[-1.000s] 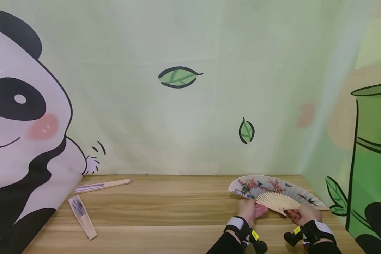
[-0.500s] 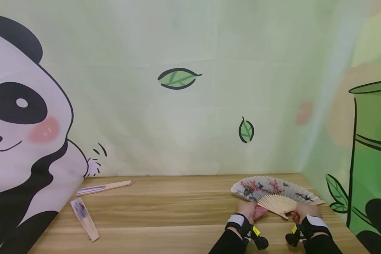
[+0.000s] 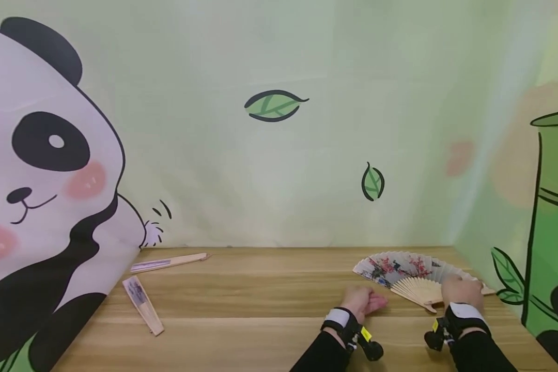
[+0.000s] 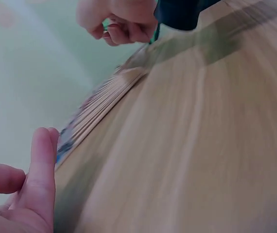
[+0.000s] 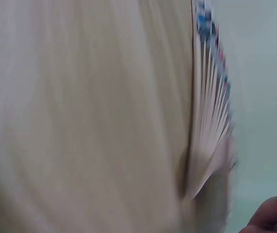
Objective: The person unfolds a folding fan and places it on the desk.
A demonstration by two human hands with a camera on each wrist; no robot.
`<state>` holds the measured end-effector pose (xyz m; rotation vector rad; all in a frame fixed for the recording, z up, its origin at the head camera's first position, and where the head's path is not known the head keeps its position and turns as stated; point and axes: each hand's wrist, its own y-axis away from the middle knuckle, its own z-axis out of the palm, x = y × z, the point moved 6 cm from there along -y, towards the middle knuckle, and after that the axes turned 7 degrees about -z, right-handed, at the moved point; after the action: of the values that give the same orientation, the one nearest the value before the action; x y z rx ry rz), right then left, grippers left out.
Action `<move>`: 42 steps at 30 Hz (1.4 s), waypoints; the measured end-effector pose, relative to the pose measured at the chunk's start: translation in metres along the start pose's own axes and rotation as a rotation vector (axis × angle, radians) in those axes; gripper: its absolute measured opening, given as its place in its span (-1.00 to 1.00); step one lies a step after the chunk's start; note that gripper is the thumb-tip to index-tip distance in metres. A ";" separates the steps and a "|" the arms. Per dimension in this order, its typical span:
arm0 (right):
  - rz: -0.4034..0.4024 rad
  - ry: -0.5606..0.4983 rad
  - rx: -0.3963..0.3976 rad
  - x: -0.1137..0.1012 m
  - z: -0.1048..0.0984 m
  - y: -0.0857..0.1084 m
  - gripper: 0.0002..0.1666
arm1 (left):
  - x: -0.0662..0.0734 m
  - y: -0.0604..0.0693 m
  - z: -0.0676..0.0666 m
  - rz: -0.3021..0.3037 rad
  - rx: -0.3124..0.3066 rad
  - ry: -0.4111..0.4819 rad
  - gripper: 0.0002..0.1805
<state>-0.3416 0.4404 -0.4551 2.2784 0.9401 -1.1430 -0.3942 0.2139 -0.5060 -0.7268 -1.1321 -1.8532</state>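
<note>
A spread folding fan (image 3: 416, 289) with pale wooden ribs and a white leaf printed with pink blossoms lies on the table at the right. Just in front of its left part is my left hand (image 3: 362, 302), fingers extended and apart from the fan, holding nothing. My right hand (image 3: 462, 294) hovers over the fan's right part and hides some of it in the head view. In the left wrist view that right hand (image 4: 119, 22) is raised off the fan, its fingers loosely bent with nothing seen in them.
Two folded fans lie at the table's left: one (image 3: 169, 262) near the back edge, another (image 3: 143, 306) closer in, slanted. Behind the wooden table (image 3: 260, 299) stands a printed backdrop (image 3: 204, 170) with a panda, and it continues along the right side.
Both hands have come away from the fan: the left drew slightly back to the left, the right lifted. The fan stays spread on the table. The head view has shifted a little.
</note>
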 end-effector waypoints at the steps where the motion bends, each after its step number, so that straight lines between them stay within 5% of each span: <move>1: -0.025 0.016 -0.008 -0.007 0.002 0.000 -0.22 | 0.006 0.001 -0.005 0.009 -0.006 -0.010 -0.83; 6: -0.174 -0.011 -0.034 -0.047 0.027 0.015 -0.40 | 0.038 0.008 -0.035 0.113 -0.010 -0.129 -0.91; 12: -0.391 -0.011 -0.078 -0.099 0.080 0.053 -0.61 | 0.086 0.024 -0.086 0.368 0.064 -0.557 -0.86; 17: -0.504 0.012 -0.201 -0.137 0.142 0.086 -0.67 | 0.133 0.045 -0.143 0.615 0.295 -1.019 -0.80; 19: -0.539 0.017 -0.252 -0.149 0.168 0.102 -0.68 | 0.149 0.052 -0.168 0.652 0.403 -1.161 -0.80; 25: -0.646 0.072 -0.364 -0.181 0.231 0.159 -0.77 | 0.189 0.070 -0.244 0.603 0.607 -1.300 -0.80; 32: -0.777 0.137 -0.490 -0.222 0.301 0.238 -0.76 | 0.227 0.111 -0.333 0.566 0.759 -1.347 -0.74; 38: -0.891 0.147 -0.601 -0.244 0.351 0.304 -0.66 | 0.235 0.144 -0.394 0.469 0.899 -1.339 -0.82; 42: -0.960 0.227 -0.564 -0.249 0.371 0.333 -0.59 | 0.230 0.154 -0.416 0.378 0.897 -1.319 -0.54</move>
<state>-0.4044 -0.1133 -0.4420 1.4892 2.2416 -0.7486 -0.3962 -0.2809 -0.4353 -1.4687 -2.1600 -0.2255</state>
